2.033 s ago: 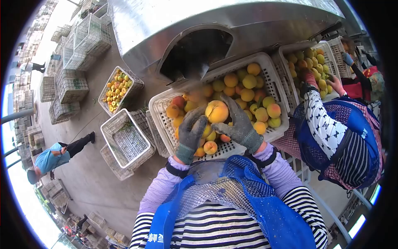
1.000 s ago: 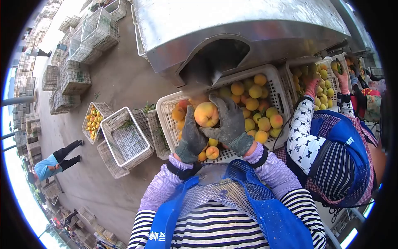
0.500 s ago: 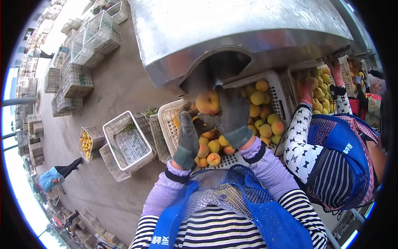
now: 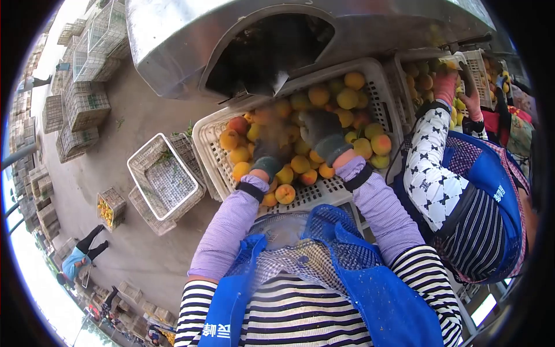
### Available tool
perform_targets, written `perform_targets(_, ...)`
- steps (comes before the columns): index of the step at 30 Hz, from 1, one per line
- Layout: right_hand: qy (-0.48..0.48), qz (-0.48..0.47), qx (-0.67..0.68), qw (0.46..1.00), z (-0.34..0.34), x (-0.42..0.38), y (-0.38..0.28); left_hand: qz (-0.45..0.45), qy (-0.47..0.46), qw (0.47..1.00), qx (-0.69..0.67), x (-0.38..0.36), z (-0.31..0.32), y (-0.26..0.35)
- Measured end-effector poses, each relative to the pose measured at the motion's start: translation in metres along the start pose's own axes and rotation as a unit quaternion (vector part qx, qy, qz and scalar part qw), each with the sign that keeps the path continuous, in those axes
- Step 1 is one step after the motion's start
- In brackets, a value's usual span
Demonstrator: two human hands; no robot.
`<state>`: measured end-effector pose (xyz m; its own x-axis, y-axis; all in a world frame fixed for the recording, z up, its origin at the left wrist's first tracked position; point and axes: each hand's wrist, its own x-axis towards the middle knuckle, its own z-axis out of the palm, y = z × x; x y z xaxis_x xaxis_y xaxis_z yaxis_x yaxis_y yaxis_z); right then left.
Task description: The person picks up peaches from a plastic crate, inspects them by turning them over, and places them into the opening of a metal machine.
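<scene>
The left hand (image 4: 270, 155) and right hand (image 4: 321, 132) were down among the peaches (image 4: 285, 194) inside the pale crate (image 4: 328, 189); blur prevented determining whether either gripped fruit. The crate stood at the opening (image 4: 269, 55) of the metal housing (image 4: 399, 26), presumably to catch fruit, its raised walls containing the pile.

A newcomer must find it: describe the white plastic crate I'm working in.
Find the silver metal machine. Below its dark opening sits the white plastic crate of yellow-orange fruit. A dark-gloved left hand and right hand reach into it, whereas pink-gloved hands occupy the neighbouring crate.
</scene>
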<state>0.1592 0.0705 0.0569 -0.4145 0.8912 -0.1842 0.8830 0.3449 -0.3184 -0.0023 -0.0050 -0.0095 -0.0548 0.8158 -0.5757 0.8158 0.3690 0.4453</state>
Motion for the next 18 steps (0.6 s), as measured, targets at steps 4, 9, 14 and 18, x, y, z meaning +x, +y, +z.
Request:
perform_targets(4,-0.191,0.021,-0.172,0.966,0.14,-0.042,0.045,0.06,-0.091,0.986,0.127,0.02,-0.008,0.026)
perform_targets(9,-0.333,0.057,0.129,0.932,0.041,-0.023,0.032,0.042,-0.118,0.927,-0.353,0.015,-0.007,-0.025)
perform_targets(14,-0.176,0.017,0.687,0.705,-0.058,-0.049,-0.007,0.12,-0.17,0.752,-0.625,-0.066,-0.077,-0.018)
perform_targets(18,-0.085,-0.017,0.551,0.83,-0.06,-0.051,-0.029,0.171,-0.11,0.783,-0.588,-0.101,-0.102,0.013)
